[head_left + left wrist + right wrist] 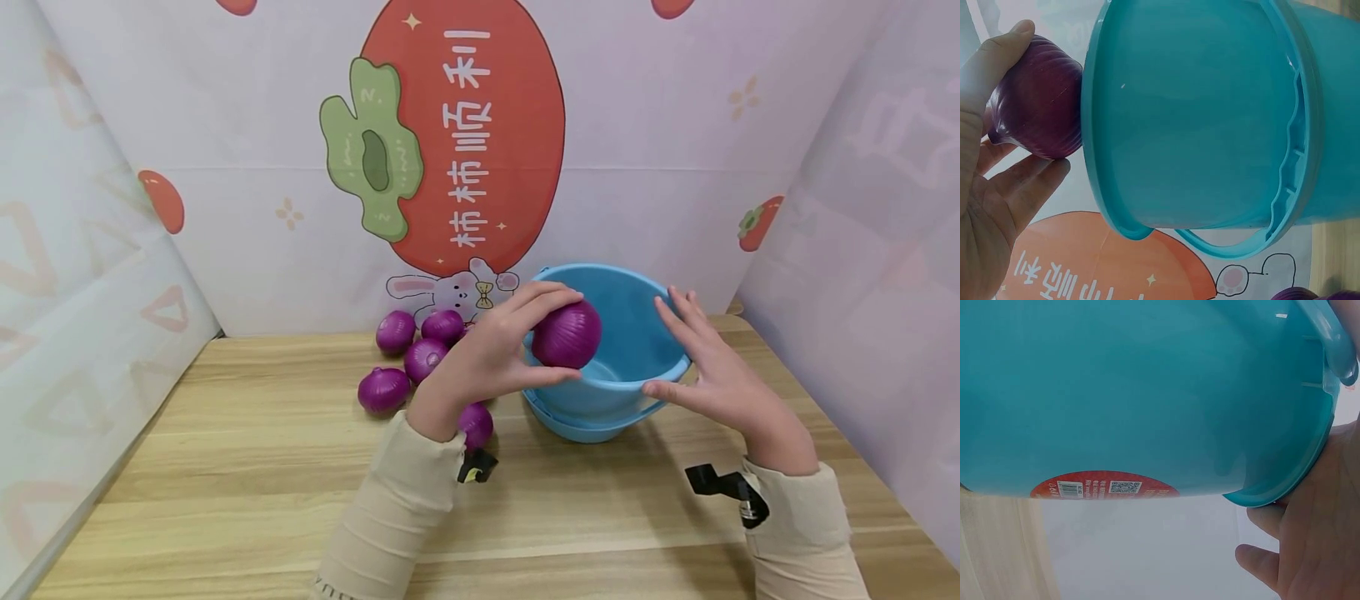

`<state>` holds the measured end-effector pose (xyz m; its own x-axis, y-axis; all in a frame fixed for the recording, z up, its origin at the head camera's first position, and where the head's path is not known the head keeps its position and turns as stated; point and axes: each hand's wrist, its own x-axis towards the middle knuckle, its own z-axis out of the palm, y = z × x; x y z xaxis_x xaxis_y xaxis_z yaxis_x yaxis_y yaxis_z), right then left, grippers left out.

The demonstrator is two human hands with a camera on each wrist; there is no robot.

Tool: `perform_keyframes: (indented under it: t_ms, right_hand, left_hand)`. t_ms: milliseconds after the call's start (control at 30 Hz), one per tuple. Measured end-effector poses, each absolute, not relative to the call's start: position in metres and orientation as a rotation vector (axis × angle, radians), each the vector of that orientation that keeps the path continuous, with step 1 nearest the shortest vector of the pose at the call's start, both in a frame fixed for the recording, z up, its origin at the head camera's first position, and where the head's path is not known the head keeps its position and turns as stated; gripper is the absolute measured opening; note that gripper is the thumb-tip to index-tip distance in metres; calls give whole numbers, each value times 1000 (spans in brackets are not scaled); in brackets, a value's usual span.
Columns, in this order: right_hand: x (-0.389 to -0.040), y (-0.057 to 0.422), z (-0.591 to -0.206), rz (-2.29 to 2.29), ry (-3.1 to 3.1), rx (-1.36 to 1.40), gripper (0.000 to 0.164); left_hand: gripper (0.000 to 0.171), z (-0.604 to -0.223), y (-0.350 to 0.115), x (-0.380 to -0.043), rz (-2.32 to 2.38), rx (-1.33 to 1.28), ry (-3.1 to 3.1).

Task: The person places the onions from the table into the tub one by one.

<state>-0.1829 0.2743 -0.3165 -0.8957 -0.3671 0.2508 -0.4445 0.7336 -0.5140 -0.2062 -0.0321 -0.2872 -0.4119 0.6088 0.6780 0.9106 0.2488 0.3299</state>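
My left hand (498, 346) grips a purple onion (568, 335) between the thumb below and the fingers above, at the left rim of a light blue bucket (633, 312). In the left wrist view, the onion (1041, 100) overlaps the outside of the bucket's rim (1089, 125), and its pointed tip faces the palm. Spread fingers and thumb of my right hand (723, 383) are at the bucket's right rim, with nothing held between them. Seen from the right wrist, that hand (1319, 531) lies right by the rim, and part of it is hidden behind the bucket.
Several more purple onions (384, 390) lie on the wooden table (247, 467) left of the bucket, some partly hidden by my left arm. A printed cloth backdrop (637, 167) stands behind the table, with white cloth walls on both sides. The bucket's handle (1229, 247) hangs down.
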Motion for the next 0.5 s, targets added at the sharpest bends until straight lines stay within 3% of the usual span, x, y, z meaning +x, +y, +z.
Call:
perform_keyframes:
  t_ms: [500]
  right_hand:
    - [-184, 275, -317, 897, -2777, 684, 104]
  left_hand:
    - [74, -290, -24, -216, -1044, -1392, -2157]
